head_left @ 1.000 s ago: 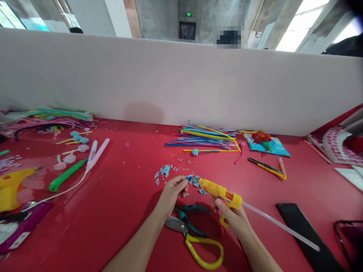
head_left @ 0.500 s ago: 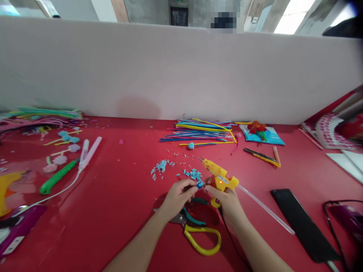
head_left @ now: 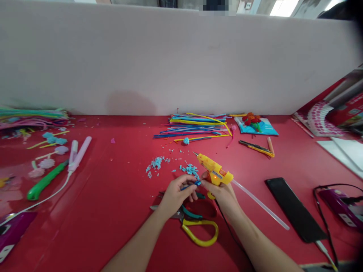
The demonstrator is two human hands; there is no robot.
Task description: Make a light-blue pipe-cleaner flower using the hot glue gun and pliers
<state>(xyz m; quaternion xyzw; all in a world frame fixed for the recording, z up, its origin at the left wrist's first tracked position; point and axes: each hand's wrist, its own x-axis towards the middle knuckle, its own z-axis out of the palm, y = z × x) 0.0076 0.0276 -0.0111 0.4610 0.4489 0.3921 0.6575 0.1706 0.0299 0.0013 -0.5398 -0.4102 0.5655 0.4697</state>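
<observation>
My left hand (head_left: pixel 174 194) pinches a blue pipe cleaner (head_left: pixel 185 187) with small light-blue bits at its tip. In my right hand (head_left: pixel 224 196) is a yellow glue gun (head_left: pixel 210 164), its nozzle pointing up and left and its lamp glowing. The right fingertips meet the tip of the pipe cleaner; whether they pinch a bit too is too small to tell. A long clear glue stick (head_left: pixel 261 204) juts from the gun's back. Just beyond the fingers lies a pile of cut light-blue pieces (head_left: pixel 190 169). Below the hands rest yellow-handled scissors (head_left: pixel 202 243) and a teal-handled tool (head_left: pixel 191 214), partly covered.
Pipe cleaners (head_left: pixel 195 126) lie along the white partition (head_left: pixel 176 60). Blue fluff (head_left: pixel 155 163) is scattered left of the pile. A green-handled tool (head_left: pixel 47 181) and pink corded tool (head_left: pixel 79 155) lie left. A black phone-like slab (head_left: pixel 295 209) and purple power strip (head_left: pixel 342 207) sit right.
The view has tipped down and shifted a little to the right. The blue pipe cleaner's length now shows in my left fingers; both hands stay together at its tip.
</observation>
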